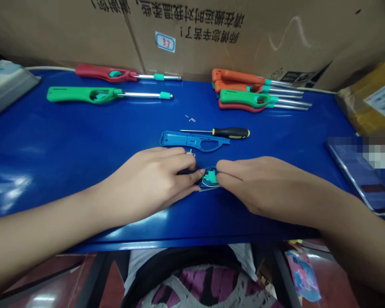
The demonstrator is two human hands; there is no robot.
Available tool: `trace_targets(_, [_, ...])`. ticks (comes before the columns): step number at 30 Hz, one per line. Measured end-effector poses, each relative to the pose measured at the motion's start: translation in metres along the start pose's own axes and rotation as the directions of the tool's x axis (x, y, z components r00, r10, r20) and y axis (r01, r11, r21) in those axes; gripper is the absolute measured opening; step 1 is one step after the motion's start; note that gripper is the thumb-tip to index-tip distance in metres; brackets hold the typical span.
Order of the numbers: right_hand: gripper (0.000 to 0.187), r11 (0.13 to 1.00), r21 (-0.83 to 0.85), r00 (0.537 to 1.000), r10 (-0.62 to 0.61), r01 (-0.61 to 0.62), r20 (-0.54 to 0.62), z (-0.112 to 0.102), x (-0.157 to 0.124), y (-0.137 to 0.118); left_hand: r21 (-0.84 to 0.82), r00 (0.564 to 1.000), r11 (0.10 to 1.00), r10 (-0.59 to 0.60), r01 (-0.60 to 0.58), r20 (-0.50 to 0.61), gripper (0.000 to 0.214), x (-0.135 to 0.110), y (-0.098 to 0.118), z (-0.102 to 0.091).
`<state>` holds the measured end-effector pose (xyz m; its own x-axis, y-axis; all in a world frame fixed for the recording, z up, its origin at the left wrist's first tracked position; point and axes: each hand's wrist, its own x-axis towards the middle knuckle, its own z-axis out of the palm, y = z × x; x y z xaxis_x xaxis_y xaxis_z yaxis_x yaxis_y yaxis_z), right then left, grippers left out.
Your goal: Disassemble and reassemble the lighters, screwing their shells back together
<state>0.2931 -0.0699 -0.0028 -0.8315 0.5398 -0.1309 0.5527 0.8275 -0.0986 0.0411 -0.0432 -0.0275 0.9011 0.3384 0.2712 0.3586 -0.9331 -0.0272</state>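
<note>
hands at work on a taken-apart lighter: on the blue table (67, 141), the left hand (154, 179) has its fingers closed down on a blue lighter half (205, 185), pinning it flat near the front edge, while the right hand (263, 184) pinches a small teal trigger piece (210, 176) between its fingertips, right at the open loop of that half. the two hands meet almost fingertip to fingertip. the step in hand looks like working the trigger piece in its seat; a part this small would call for a steady pinch and a firm hold on the half beneath. just behind lie the matching blue shell (192, 140) and a black-handled screwdriver (231, 133), with tiny loose bits (190, 116) beyond. a green lighter (83, 94) and a red lighter (105, 73) rest at far left, a stack of lighters (247, 92) at far right, before a cardboard box (211, 30).
</note>
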Motion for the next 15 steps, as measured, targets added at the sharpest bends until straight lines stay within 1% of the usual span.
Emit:
trace_targets(4, [0.021,0.999,-0.041,1.0,0.009,-0.009,-0.003,0.0016,-0.0006,-0.0015,-0.027,1.0,0.999,-0.022,0.022,-0.004,0.03,-0.0018,0.0001,0.0008])
trace_targets(6, [0.02,1.0,-0.013,1.0,0.02,-0.02,0.018,0.0006,-0.0001,-0.0006,-0.051,0.999,0.998,-0.038,0.038,-0.002,0.031,-0.0025,-0.0002,0.0018])
trace_targets(9, [0.019,0.998,0.056,0.999,0.035,-0.037,0.038,-0.0015,0.0019,0.0014,-0.068,0.998,0.996,-0.06,0.062,0.036,0.037,-0.0021,-0.0006,0.0022])
trace_targets(11, [0.018,0.993,0.091,0.997,0.073,-0.076,0.032,-0.0015,0.0033,0.002,-0.046,0.996,0.997,-0.059,0.063,0.067,0.041,-0.0012,-0.0005,0.0018])
trace_targets(15, [0.018,0.969,0.168,0.982,0.185,-0.18,-0.018,0.0021,0.0061,0.0026,0.042,0.994,0.998,-0.055,0.052,0.094,0.039,0.0001,0.0007,0.0009])
